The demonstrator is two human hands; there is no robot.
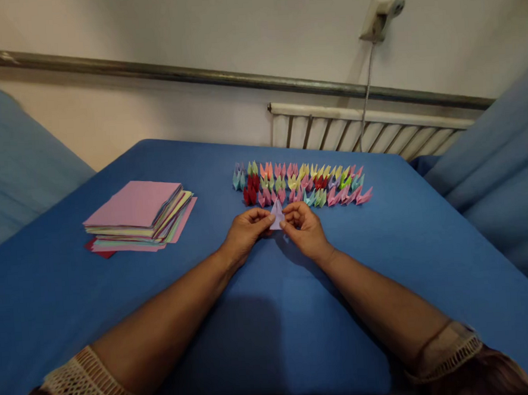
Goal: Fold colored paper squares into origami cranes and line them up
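Note:
A small lilac folded paper piece [276, 215] with a pointed top is pinched between both hands over the blue table [271, 316]. My left hand [245, 233] grips its left side with closed fingertips. My right hand [305, 228] grips its right side, fingers curled. Just beyond the hands lie rows of several small folded paper pieces [301, 184] in pink, red, yellow, green and light blue. A stack of coloured paper sheets [140, 217], pink on top, rests to the left of the hands.
The table's far edge meets a wall with a metal rail [149, 70] and a white radiator [367, 133]. Blue fabric surfaces [508, 165] flank the table on both sides. A cable hangs from a wall fitting [378, 14].

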